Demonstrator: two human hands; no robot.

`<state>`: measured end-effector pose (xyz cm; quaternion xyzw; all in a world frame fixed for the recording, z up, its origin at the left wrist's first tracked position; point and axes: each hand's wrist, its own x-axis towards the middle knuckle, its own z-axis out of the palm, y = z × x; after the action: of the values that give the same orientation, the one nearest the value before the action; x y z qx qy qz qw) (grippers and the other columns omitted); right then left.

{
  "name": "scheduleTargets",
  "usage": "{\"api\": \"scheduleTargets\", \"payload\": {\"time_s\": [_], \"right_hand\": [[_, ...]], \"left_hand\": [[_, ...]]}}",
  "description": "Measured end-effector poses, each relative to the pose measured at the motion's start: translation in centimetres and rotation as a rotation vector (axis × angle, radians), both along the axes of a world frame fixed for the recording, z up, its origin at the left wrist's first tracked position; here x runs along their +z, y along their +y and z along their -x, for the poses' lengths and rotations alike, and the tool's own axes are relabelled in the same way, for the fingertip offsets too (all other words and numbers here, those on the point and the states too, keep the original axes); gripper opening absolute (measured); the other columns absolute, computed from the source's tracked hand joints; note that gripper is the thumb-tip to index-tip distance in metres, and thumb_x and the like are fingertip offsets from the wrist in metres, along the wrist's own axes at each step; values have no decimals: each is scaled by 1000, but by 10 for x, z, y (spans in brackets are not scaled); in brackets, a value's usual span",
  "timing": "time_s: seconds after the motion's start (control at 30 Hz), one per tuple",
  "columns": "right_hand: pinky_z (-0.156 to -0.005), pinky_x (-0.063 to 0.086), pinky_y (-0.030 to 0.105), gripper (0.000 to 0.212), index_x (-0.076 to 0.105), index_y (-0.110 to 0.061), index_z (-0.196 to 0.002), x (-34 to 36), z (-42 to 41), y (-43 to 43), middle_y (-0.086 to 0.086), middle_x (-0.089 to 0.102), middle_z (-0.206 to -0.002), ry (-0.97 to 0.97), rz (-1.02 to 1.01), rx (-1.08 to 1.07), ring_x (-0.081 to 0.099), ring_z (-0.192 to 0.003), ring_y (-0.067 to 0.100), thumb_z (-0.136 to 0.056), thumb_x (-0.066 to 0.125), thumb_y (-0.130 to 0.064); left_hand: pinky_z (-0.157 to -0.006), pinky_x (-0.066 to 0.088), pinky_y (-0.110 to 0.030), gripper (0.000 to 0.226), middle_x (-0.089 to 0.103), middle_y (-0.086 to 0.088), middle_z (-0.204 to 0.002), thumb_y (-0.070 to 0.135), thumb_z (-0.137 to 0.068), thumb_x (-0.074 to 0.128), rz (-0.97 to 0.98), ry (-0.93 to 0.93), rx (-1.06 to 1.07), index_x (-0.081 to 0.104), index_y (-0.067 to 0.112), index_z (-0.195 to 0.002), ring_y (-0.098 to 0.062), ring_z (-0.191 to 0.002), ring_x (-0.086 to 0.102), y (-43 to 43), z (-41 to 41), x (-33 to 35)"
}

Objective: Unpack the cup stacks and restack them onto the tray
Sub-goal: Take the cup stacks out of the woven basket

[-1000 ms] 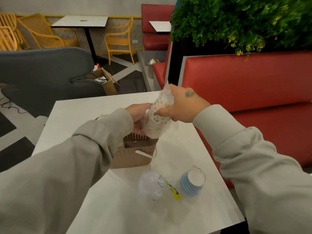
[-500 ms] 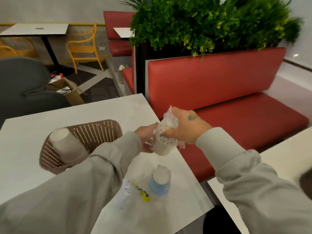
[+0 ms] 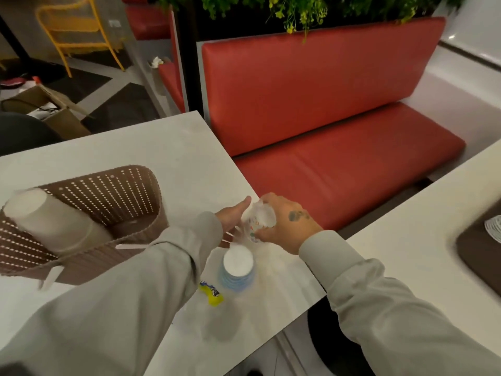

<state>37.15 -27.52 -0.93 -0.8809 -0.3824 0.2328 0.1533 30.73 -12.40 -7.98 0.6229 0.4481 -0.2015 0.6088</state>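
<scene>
Right hand [image 3: 287, 226] curls round the wrapped cup stack [image 3: 256, 222] (dotted paper cups under crinkly clear film), held at the right edge of the white table [image 3: 162, 147]. Left hand [image 3: 231, 219] sits against the stack's lower end; its fingers are smeared by blur, so grip or mere touch can't be told. Just below, a blue ribbed cup stack [image 3: 238, 270] stands upside down on the table. A plain white cup stack [image 3: 46, 218] lies tilted in the brown perforated basket [image 3: 113, 185]. Dark rounded tray [image 3: 474, 251] on the next table is cut off by the frame edge, the white rims [image 3: 494, 229] on it barely legible. Yellow label [image 3: 212, 294] lies beside the left sleeve.
</scene>
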Motion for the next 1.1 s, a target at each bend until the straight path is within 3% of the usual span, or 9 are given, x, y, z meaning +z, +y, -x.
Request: {"api": "scheduleTargets", "payload": {"time_s": [0.17, 0.3, 0.5, 0.63, 0.77, 0.83, 0.93, 1.1], "right_hand": [[-85, 46, 35, 61, 45, -26, -138, -16, 5, 10, 3, 52, -131, -21, 99, 55, 57, -114, 31, -85, 73, -37], [-89, 48, 38, 62, 41, -26, -141, -21, 10, 11, 5, 50, -133, -49, 167, 117, 58, -113, 32, -88, 70, -39], [-102, 47, 43, 93, 22, -39, -154, 7, 7, 15, -3, 36, -152, -132, 329, 210, 52, -128, 33, -79, 74, -57], [-100, 49, 43, 92, 30, -37, -151, 34, 1, 24, -2, 43, -148, -131, 355, 248, 52, -127, 26, -75, 81, -50], [-101, 47, 40, 86, 34, -40, -148, 66, 0, 41, -4, 46, -146, -163, 347, 277, 49, -129, 23, -76, 81, -47], [-97, 51, 40, 87, 37, -44, -145, 82, 4, 52, -7, 50, -142, -158, 379, 296, 55, -123, 22, -71, 82, -53], [-86, 57, 35, 76, 43, -42, -141, 99, 15, 71, -7, 54, -133, -157, 378, 314, 69, -99, 16, -75, 80, -51], [-69, 63, 31, 55, 52, -37, -131, 106, 47, 117, -8, 56, -123, -47, 148, 353, 72, -74, 12, -83, 77, -42]], "left_hand": [[-96, 55, -45, 83, 67, -11, -104, 83, -83, 42, 43, -20, 56, 62, 11, -119, -29, -96, 67, -1, 0, -10], [-102, 49, -45, 77, 64, -4, -119, 80, -87, 35, -73, 9, -51, 61, 18, -125, -27, -111, 62, 1, 5, -1], [-108, 40, -38, 70, 55, -11, -141, 62, -101, 32, -329, -46, -200, 54, 7, -139, -30, -125, 53, 7, 10, 34], [-106, 35, -34, 66, 48, -12, -148, 55, -104, 30, -458, -86, -271, 49, 5, -142, -31, -133, 47, 14, 22, 62], [-105, 36, -35, 64, 53, -11, -143, 55, -103, 35, -515, -154, -239, 55, 4, -136, -30, -129, 50, 27, 45, 92], [-105, 40, -36, 63, 57, -9, -137, 58, -101, 39, -535, -195, -190, 59, 7, -132, -29, -122, 55, 36, 60, 106], [-108, 43, -43, 63, 60, -7, -135, 61, -97, 45, -537, -243, -116, 60, 10, -132, -28, -120, 58, 52, 87, 118], [-101, 51, -44, 52, 69, -1, -116, 57, -93, 57, -553, -342, 68, 66, 17, -124, -22, -108, 64, 79, 132, 135]]}}
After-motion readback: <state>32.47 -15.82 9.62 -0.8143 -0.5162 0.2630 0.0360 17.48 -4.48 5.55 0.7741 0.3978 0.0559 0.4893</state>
